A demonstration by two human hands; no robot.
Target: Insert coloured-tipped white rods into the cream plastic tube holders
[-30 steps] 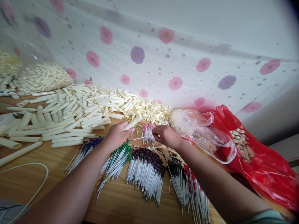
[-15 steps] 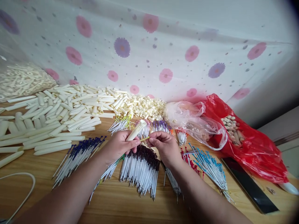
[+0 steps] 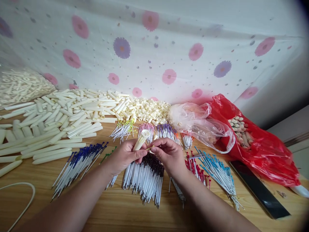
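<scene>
A cream plastic pen barrel [image 3: 141, 140] is gripped in my left hand [image 3: 127, 158], its open end tilted up and away. Between my hands runs a thin yellow-ended pen refill [image 3: 150, 148], its far part hidden by my left fingers. My right hand [image 3: 171, 156] pinches the refill's yellow end between thumb and forefinger. Just below both hands lies a dense row of dark-brown-ended refills [image 3: 145, 177]. Behind the barrel are pink-ended refills [image 3: 146, 129] and purple-ended refills [image 3: 166, 131]. Green-ended refills [image 3: 107, 157] are partly covered by my left wrist.
Cream barrels [image 3: 60, 119] and short cream pieces [image 3: 152, 111] are heaped at the back left. Blue-ended refills [image 3: 79, 164] lie left; red-ended [image 3: 196, 167] and light-blue-ended ones [image 3: 217, 174] lie right. A clear bag [image 3: 200, 125], red bag [image 3: 265, 158] and black flat object [image 3: 258, 190] fill the right side.
The barrel in my left hand has tipped so its open end faces me more. Both hands have moved slightly lower and closer together, with less of the yellow end showing.
</scene>
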